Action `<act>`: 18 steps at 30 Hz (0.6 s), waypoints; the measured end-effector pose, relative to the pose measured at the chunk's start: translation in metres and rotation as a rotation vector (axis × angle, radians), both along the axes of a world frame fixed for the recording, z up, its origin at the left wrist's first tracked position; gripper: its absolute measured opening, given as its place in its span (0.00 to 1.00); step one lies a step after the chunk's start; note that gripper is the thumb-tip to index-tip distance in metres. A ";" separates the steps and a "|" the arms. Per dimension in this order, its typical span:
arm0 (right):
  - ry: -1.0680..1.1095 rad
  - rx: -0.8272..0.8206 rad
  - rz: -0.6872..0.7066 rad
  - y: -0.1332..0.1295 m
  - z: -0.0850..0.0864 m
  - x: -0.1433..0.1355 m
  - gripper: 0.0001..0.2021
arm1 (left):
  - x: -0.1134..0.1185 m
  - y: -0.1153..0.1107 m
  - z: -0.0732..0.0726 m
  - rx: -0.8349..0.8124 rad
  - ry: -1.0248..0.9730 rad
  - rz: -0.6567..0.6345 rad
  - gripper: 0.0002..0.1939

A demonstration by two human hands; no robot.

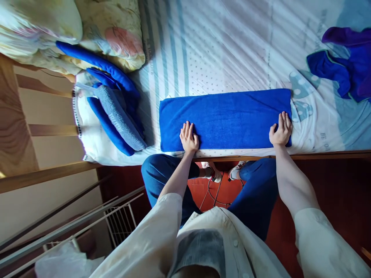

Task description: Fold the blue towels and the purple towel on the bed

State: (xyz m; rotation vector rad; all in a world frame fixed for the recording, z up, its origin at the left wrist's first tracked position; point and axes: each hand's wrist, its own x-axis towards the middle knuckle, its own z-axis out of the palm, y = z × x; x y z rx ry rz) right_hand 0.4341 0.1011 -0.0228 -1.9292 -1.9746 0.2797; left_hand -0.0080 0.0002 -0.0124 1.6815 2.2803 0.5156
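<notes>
While blue towel (226, 117) lies folded on bed (220, 50), left hand (189, 138) and right hand (280, 129) press flat, fingers spread, on near corners.

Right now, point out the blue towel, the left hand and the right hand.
blue towel (228, 116), head view, middle of the folded cloth.
left hand (189, 138), head view, back of the hand.
right hand (280, 130), head view, back of the hand.
</notes>
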 end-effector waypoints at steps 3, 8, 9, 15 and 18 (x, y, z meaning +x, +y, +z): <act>-0.002 -0.020 -0.007 0.000 0.000 0.000 0.31 | 0.003 0.002 0.005 -0.028 -0.033 0.037 0.30; -0.015 -0.054 -0.004 0.001 0.004 -0.001 0.30 | 0.063 0.017 0.017 0.026 -0.224 -0.086 0.31; -0.018 -0.057 -0.002 0.001 0.005 -0.001 0.30 | 0.084 0.021 0.018 0.034 -0.279 -0.159 0.31; -0.016 -0.061 -0.016 0.002 0.011 -0.003 0.31 | 0.169 0.049 -0.008 0.060 -0.543 -0.548 0.33; 0.003 -0.081 -0.020 0.002 0.012 -0.003 0.31 | 0.142 0.049 -0.023 0.062 -0.526 -0.512 0.33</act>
